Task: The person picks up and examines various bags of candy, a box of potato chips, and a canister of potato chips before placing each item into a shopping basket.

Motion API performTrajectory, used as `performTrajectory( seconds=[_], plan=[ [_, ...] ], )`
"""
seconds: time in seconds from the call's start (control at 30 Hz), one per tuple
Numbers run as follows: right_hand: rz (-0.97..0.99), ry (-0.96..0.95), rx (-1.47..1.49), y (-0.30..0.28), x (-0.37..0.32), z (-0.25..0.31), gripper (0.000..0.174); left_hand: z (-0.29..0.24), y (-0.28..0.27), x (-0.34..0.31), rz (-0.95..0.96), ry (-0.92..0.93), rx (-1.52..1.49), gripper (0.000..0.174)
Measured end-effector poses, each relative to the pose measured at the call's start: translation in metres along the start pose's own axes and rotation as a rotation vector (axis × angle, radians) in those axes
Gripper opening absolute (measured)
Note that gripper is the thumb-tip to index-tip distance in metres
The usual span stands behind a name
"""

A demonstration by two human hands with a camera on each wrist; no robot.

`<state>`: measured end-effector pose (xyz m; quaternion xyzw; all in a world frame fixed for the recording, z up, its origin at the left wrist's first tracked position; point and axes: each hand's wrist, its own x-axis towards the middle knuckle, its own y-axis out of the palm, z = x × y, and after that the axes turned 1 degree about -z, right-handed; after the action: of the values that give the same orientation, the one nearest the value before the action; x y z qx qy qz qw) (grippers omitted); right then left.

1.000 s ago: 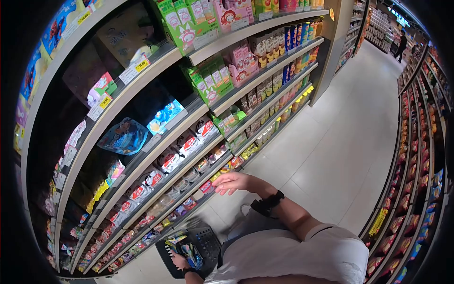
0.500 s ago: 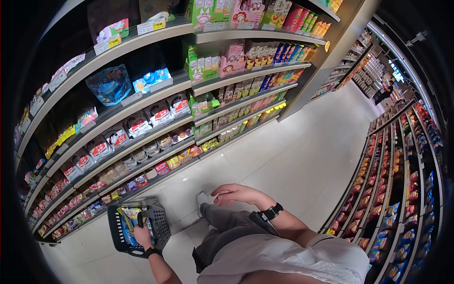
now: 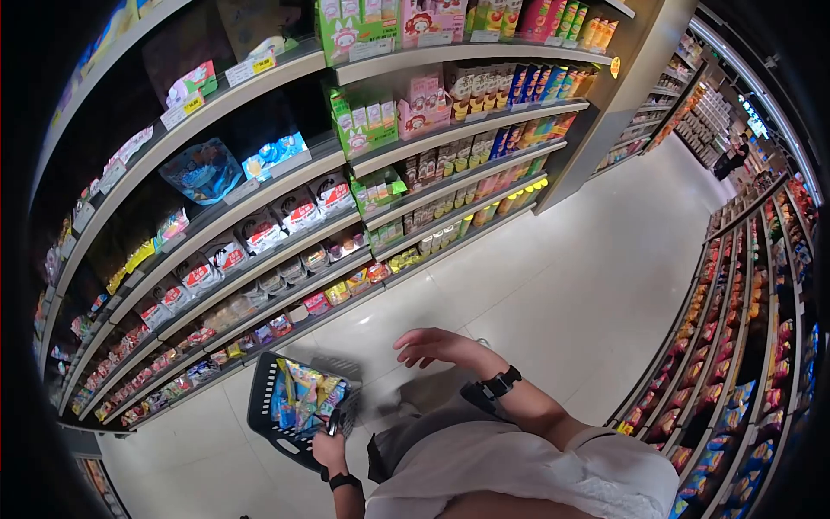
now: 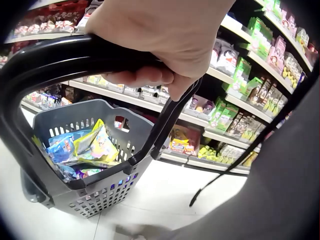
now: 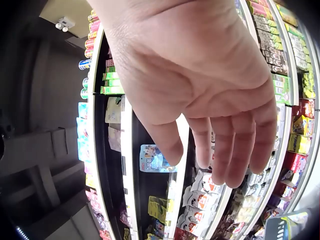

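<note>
My left hand [image 3: 328,451] carries a dark grey plastic shopping basket [image 4: 107,192], its fingers wrapped round the black handle [image 4: 75,56]. Inside the basket lie several snack bags [image 4: 97,145], mostly blue and yellow, loosely piled. My right hand [image 3: 437,346] is raised in front of my body, palm down and holding nothing. In the right wrist view its fingers [image 5: 223,155] hang relaxed and slightly bent. Behind them, a shelf displays a blue pouch [image 5: 156,159] and rows of white-and-red bags [image 5: 201,200].
Tall snack shelves [image 3: 450,160] line the left, with green and pink boxes among their goods. More shelves of bagged snacks [image 3: 666,419] curve along the right. Pale floor tiles [image 3: 553,277] run between them. A person [image 3: 733,161] in dark clothes is far down the aisle.
The basket swings left in the head view, then partly back right, with my left hand gripping it throughout. My right hand stays raised in front of me. The shelves shift as my head turns.
</note>
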<state>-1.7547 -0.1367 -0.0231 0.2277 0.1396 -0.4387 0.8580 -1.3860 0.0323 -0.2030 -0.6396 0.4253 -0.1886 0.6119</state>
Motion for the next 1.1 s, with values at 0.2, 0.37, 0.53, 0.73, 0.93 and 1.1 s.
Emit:
performTrajectory(
  seconds=[0.2, 0.37, 0.53, 0.73, 0.93, 1.1],
  plan=[
    [0.004, -0.038, -0.127, -0.094, -0.031, 0.025, 0.036, -0.084, 0.013, -0.026, -0.019, -0.076, 0.043, 0.041],
    [-0.116, -0.093, 0.035, -0.215, -0.092, 0.029, 0.034, -0.167, 0.01, -0.028, -0.113, -0.221, -0.062, 0.046],
    [-0.286, -0.134, 0.111, -0.326, -0.148, 0.027, 0.031, -0.192, 0.039, -0.031, -0.149, -0.392, -0.201, 0.048],
    [-0.371, -0.132, 0.193, -0.42, -0.173, 0.019, 0.031, -0.217, 0.081, -0.055, -0.274, -0.461, -0.224, 0.039],
    [-0.339, -0.144, 0.278, -0.47, -0.144, 0.038, 0.03, -0.273, 0.103, -0.015, -0.366, -0.481, -0.393, 0.039],
    [-0.315, -0.073, 0.232, -0.522, -0.119, 0.066, 0.029, -0.33, 0.099, 0.067, -0.343, -0.457, -0.238, 0.036]
  ],
)
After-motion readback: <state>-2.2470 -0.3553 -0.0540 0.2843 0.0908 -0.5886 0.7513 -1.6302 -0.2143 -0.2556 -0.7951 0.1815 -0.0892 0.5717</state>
